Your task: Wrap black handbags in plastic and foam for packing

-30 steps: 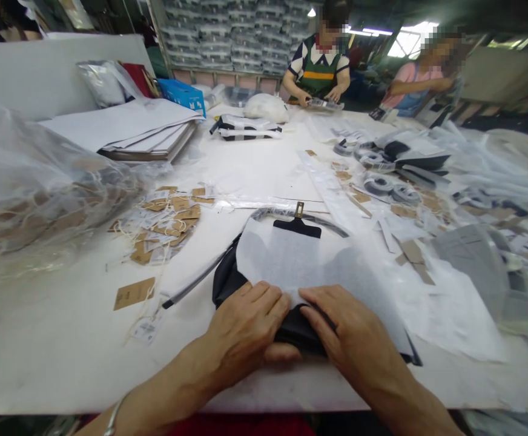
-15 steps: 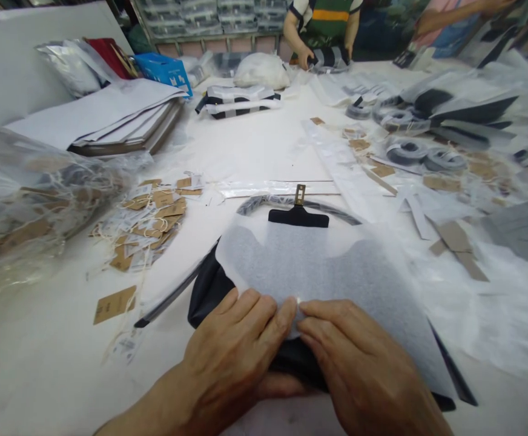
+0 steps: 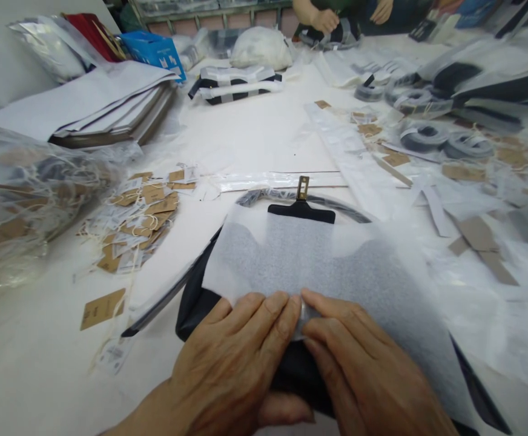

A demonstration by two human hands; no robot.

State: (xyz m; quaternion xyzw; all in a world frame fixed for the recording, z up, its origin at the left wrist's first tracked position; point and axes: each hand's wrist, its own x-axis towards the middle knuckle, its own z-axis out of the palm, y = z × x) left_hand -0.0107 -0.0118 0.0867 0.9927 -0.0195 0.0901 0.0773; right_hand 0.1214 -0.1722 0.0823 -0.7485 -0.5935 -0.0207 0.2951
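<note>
A black handbag (image 3: 195, 309) lies before me, with a thin sheet of white tissue paper (image 3: 332, 254) over most of its face. My left hand (image 3: 232, 357) presses its fingers together on the paper's near edge, its thumb lower against the bag. Opposite it, my right hand (image 3: 368, 357) has closed fingers on the same edge, fingertips almost meeting the left ones. A small shiny patch shows between the fingertips; I cannot tell what it is. Beyond the paper, a black tab with a brass clasp plate (image 3: 302, 197) sticks out, and a plastic-wrapped handle (image 3: 264, 195) curves behind it.
Brown and white hang tags (image 3: 150, 206) are heaped at left, near a clear plastic bag (image 3: 23, 200). Stacked sheets (image 3: 109, 115) and a blue box (image 3: 152, 51) stand behind. Rolled grey straps (image 3: 422, 136) and plastic lie at right. A co-worker's hands (image 3: 325, 21) are across the table.
The view has shifted slightly, so the bag appears larger and nearer. My hands stay at the paper's near edge, with the right fingertips slightly farther from the left. The co-worker's hand has lifted.
</note>
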